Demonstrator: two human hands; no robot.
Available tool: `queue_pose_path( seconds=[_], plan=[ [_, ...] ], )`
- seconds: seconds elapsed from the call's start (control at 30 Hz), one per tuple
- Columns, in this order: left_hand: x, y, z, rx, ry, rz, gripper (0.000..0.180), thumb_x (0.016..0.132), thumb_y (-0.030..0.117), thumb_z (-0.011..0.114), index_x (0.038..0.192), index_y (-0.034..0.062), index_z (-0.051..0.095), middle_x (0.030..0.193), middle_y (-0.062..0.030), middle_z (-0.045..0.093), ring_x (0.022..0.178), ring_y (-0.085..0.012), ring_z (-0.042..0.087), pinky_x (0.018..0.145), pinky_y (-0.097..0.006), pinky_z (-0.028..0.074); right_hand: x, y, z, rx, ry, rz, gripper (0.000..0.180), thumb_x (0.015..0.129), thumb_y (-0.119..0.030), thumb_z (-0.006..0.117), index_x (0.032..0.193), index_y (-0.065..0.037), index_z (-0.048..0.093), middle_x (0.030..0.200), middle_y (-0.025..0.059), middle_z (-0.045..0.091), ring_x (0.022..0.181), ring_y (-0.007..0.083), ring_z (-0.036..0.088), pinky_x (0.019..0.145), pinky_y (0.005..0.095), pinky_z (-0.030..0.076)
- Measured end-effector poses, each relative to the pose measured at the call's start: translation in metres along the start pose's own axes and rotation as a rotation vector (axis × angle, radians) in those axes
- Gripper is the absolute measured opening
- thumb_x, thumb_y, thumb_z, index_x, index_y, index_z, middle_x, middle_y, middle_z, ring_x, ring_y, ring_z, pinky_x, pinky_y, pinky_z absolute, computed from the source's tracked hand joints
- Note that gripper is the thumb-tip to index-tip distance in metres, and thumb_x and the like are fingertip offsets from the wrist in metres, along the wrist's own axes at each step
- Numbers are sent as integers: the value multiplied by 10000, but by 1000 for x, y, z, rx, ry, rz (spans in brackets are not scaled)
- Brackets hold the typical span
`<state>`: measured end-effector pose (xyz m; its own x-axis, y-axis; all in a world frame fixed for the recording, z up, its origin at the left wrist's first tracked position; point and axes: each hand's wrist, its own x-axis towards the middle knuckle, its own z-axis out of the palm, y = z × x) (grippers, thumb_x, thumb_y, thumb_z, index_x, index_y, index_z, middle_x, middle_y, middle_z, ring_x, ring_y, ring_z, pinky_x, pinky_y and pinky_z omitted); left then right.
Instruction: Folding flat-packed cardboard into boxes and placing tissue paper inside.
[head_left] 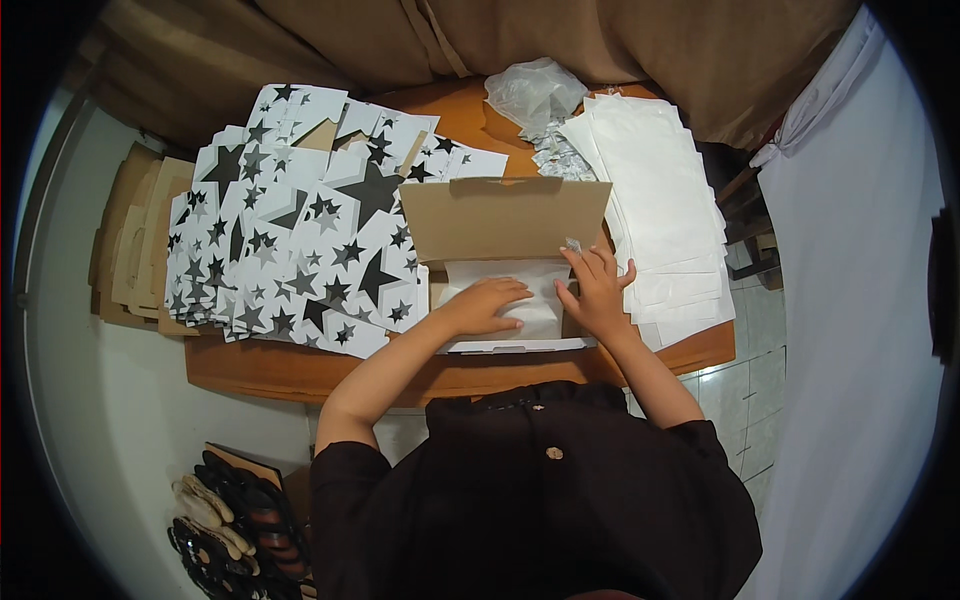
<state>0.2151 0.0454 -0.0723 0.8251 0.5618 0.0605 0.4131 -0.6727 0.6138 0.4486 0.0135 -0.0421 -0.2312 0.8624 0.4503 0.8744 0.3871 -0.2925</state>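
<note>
An open cardboard box (505,215) with its brown lid standing up sits on the wooden table (300,365) in front of me. White tissue paper (540,290) lines the inside of the box. My left hand (485,305) lies flat on the paper, fingers spread, pressing it down. At the box's right side my right hand (597,290) rests on the paper, its fingertips pinching a small shiny bit near the lid's lower edge.
A spread pile of flat white box blanks with black stars (290,235) covers the table's left half. White paper sheets (665,215) are stacked at the right, a crumpled clear plastic bag (535,92) behind them. Brown cardboard pieces (135,240) lie left. Shoes (225,525) are on the floor.
</note>
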Motion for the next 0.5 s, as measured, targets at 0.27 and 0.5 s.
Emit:
queue_pose_path(
  seconds=[0.27,0.5],
  plan=[
    [-9,7,-36,631,465,-77,246,773,180,592,1017,153,608,1016,-16,557,982,-163,512,782,-374,316,3,2,16,-140,114,-64,362,720,-279,701,1064,-204,613,1006,-63,579,1041,168,473,948,546,71],
    [-5,-28,-23,956,572,48,233,749,177,554,978,210,584,985,10,517,983,-129,468,843,-363,193,6,1,18,-145,127,-79,373,716,-271,702,1069,-197,609,1013,-65,581,1036,167,472,926,515,112]
  ],
)
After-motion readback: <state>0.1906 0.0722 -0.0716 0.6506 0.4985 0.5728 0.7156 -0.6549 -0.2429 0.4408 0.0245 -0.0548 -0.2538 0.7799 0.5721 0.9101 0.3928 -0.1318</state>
